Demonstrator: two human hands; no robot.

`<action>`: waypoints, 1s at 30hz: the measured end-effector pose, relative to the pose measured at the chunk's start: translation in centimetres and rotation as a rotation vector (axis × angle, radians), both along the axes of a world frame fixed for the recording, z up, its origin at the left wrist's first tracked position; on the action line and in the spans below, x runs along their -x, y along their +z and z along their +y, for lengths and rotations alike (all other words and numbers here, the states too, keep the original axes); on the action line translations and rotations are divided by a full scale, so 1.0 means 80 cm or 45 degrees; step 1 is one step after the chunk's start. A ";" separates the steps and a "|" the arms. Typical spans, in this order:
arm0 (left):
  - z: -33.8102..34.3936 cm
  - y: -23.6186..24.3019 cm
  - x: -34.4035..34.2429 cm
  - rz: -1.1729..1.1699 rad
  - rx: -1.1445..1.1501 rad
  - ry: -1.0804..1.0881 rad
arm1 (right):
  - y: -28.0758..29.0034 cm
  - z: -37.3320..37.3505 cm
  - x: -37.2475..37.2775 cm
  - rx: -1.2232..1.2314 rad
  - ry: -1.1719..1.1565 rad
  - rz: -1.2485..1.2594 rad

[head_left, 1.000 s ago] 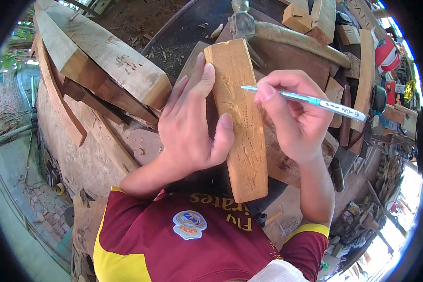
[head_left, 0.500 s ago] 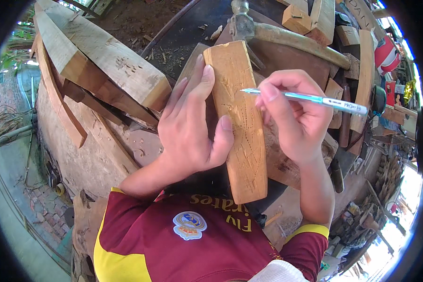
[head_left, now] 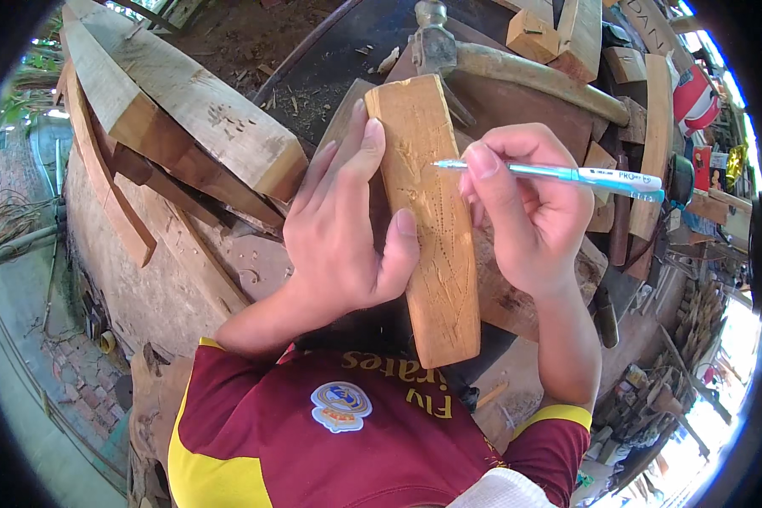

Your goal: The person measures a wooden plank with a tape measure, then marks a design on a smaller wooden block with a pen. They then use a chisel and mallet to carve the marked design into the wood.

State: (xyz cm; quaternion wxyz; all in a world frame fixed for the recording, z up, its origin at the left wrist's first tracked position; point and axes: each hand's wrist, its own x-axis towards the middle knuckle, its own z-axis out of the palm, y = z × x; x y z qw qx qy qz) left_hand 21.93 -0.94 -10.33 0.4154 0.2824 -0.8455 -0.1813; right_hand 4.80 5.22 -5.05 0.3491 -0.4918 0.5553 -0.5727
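Note:
A long yellowish-brown wooden block point(head_left: 439, 279), marked with carved grooves and dotted lines, lies lengthwise in front of me. My left hand point(head_left: 347, 216) steadies it, the fingers stretched along its left edge and the thumb on its upper face. Pinched between the thumb and fingers of my right hand point(head_left: 533, 203) is a pale-blue and white pen point(head_left: 559, 173), its tip at the block's face a little above the middle. Whether the tip touches the wood is hard to tell. Beyond the block's far end rests a hammer point(head_left: 533, 78) with a metal head and wooden handle.
Thick pale timber pieces point(head_left: 203, 114) lie at the left, beside a curved wooden strip point(head_left: 110, 182). Offcuts such as a small wooden block point(head_left: 533, 34) sit at the far right. A dark-handled tool point(head_left: 606, 316) lies right of my forearm, and a red and white object point(head_left: 696, 100) stands farther off.
The pen's rear end has dipped and turned slightly, with a small shift of my right hand. My left hand and the block stay almost still.

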 end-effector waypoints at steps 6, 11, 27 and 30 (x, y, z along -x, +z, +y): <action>-0.003 -0.003 0.000 0.005 0.034 -0.016 | 0.002 0.001 0.003 0.014 0.063 0.069; -0.002 -0.001 -0.001 -0.003 0.018 -0.026 | 0.007 -0.001 0.010 0.048 0.145 0.204; -0.001 0.002 -0.001 -0.026 0.024 -0.014 | 0.001 -0.004 0.009 0.094 0.192 0.141; -0.002 -0.001 0.000 -0.004 0.014 -0.012 | -0.004 -0.005 0.005 0.082 0.077 0.107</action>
